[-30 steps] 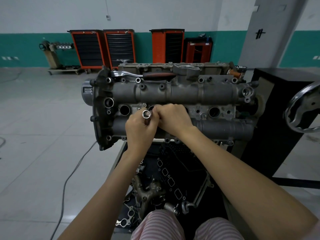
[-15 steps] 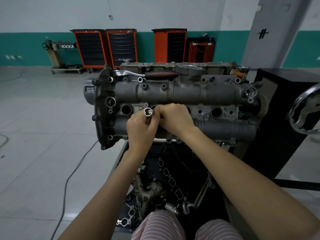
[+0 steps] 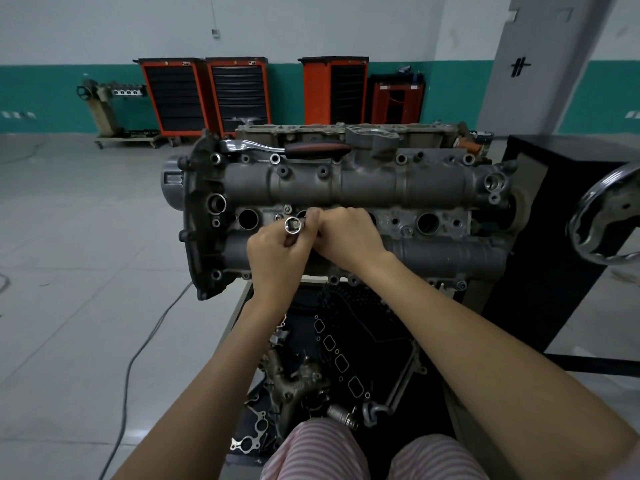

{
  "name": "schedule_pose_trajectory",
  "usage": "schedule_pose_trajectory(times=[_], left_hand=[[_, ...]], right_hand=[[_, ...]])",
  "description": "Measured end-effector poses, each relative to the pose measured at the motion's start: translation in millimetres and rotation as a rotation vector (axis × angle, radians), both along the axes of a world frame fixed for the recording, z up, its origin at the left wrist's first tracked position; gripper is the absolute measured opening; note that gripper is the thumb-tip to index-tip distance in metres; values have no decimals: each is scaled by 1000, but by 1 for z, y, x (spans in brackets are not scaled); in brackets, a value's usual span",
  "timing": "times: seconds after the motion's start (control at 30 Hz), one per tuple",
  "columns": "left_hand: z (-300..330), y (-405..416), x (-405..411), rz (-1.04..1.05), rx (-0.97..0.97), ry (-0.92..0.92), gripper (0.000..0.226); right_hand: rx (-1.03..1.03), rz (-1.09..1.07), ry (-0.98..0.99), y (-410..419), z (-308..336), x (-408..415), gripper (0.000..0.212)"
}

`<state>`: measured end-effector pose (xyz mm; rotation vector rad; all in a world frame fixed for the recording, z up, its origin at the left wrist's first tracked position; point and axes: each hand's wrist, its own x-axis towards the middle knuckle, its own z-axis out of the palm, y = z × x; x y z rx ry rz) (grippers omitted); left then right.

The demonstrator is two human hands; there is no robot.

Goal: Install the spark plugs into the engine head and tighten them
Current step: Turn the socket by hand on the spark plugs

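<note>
Chrome spark plug socket (image 3: 293,224) is sitting in the left hand (image 3: 275,252), fingers curling round its barrel, open end facing the camera. Right hand (image 3: 348,237) is pressing in beside the left, its fingertips (image 3: 312,215) pinching the far end of the same socket; whether a spark plug is loaded inside cannot be told. Both hands are hovering right over the middle of the grey engine head (image 3: 346,216), which is lying across a stand. Just left of the left hand an empty plug well (image 3: 248,218) is gaping; another well (image 3: 427,223) is showing to the right of the right hand. Beyond the hands, a ratchet wrench (image 3: 287,148) with a dark red-black grip is resting along the far edge of the head. Below the wrists, gaskets and loose metal parts (image 3: 304,375) are lying on a black tray. Orange tool cabinets (image 3: 204,95) are standing far behind, against the teal wall.
</note>
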<state>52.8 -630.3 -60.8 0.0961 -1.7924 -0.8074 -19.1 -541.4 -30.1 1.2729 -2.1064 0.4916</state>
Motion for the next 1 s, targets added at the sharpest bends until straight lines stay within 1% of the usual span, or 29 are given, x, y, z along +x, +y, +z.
schedule_pose_trajectory(times=[0.07,0.17,0.37,0.43,0.5,0.57,0.67,0.73,0.87,0.93,1.0], left_hand=[[0,0,0,5,-11,5,53],[-1,-1,-1,15,-5,9,43],[-2,-1,1,-14,0,36,36],[-3,0,1,-21,6,30,38],[-3,0,1,-8,11,26,41],[-1,1,0,3,9,16,47],[-1,1,-1,-14,35,18,55],[-2,0,0,-18,44,18,53],[-3,0,1,-20,14,26,38],[-4,0,2,-24,-1,30,37],[-4,-1,2,-27,-5,29,38]], right_hand=[[-9,14,5,1,0,0,18],[49,-22,37,-1,-3,-2,22],[41,-28,78,-5,-5,-7,23],[45,-19,93,-5,-3,-7,21],[-6,3,101,-4,-2,-4,13],[-94,19,119,-3,-1,1,15],[-133,-9,148,-3,0,2,14],[-100,-21,112,-2,-2,-1,16],[8,-46,79,-5,-5,-6,21],[50,-40,81,-6,-5,-7,25],[61,-33,90,-6,-3,-7,23]])
